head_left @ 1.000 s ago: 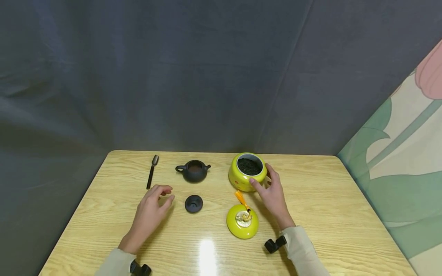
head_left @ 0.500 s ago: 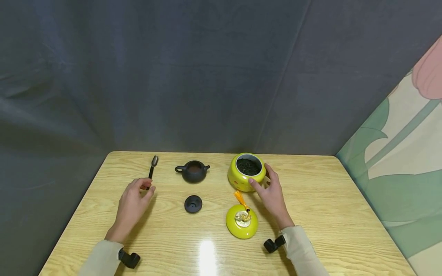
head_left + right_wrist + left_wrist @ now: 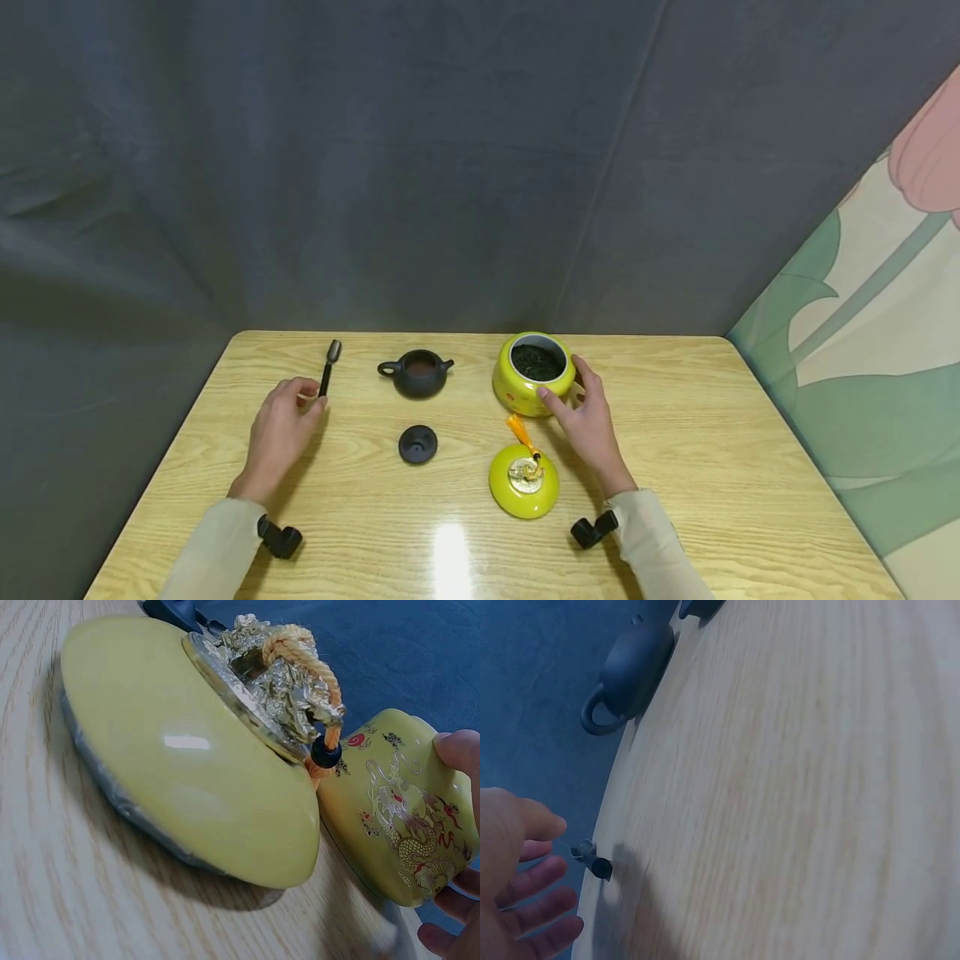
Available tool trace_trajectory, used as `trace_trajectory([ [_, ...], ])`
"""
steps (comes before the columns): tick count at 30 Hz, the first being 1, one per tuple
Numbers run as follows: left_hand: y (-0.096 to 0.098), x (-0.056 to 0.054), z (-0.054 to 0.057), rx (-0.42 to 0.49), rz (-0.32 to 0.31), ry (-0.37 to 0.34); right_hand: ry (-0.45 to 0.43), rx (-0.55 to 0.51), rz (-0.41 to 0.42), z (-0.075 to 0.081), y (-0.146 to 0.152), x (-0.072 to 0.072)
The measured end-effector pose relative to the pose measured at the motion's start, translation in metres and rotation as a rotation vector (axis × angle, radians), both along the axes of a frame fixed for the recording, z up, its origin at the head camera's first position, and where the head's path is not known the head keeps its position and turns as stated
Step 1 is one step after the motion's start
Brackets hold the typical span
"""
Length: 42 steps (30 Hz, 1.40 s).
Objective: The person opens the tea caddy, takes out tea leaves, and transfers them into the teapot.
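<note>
A small tea scoop (image 3: 328, 367) with a black handle and a metal bowl lies at the table's back left. My left hand (image 3: 281, 433) is at its handle end; in the left wrist view the loosely bent fingers (image 3: 544, 907) and the thumb stand apart beside the scoop (image 3: 598, 864). On the right, a yellow tea jar (image 3: 517, 396) holds dark tea leaves. My right hand (image 3: 594, 429) grips its side, thumb on the near wall and fingers round the right. The jar's printed dragon (image 3: 411, 829) shows in the right wrist view.
A dark teapot (image 3: 418, 379) without its lid stands between scoop and jar. Its round lid (image 3: 417, 445) lies nearer the front. The jar's yellow lid (image 3: 517, 502), with a gold knob and orange tassel, lies in front of the jar. A dark curtain (image 3: 450, 167) hangs behind the table.
My left hand has moved left, from beside the teapot lid to the scoop's handle end. The right hand has kept its hold on the jar.
</note>
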<state>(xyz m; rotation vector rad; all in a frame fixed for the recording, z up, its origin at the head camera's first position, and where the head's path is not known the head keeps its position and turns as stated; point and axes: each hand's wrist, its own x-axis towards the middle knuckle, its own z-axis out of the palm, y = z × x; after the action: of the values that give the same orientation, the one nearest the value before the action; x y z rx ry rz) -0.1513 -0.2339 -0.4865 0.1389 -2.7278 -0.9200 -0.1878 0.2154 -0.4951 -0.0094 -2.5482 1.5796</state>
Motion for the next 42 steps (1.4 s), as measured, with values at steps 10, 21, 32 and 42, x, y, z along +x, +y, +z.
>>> trace_trajectory([
  [10,-0.002,-0.014,-0.003,-0.019,0.003,-0.059,-0.007,0.006,0.006,0.001,-0.001,0.0],
  [21,0.0,-0.021,-0.003,0.021,0.019,-0.223,-0.004,0.004,0.001,0.002,-0.001,0.001],
  [32,-0.004,-0.029,0.0,0.019,-0.005,-0.251,0.009,0.011,0.003,0.003,-0.002,0.001],
  [42,-0.012,-0.029,0.002,0.012,0.016,-0.282,-0.001,0.006,-0.001,0.004,0.0,0.002],
])
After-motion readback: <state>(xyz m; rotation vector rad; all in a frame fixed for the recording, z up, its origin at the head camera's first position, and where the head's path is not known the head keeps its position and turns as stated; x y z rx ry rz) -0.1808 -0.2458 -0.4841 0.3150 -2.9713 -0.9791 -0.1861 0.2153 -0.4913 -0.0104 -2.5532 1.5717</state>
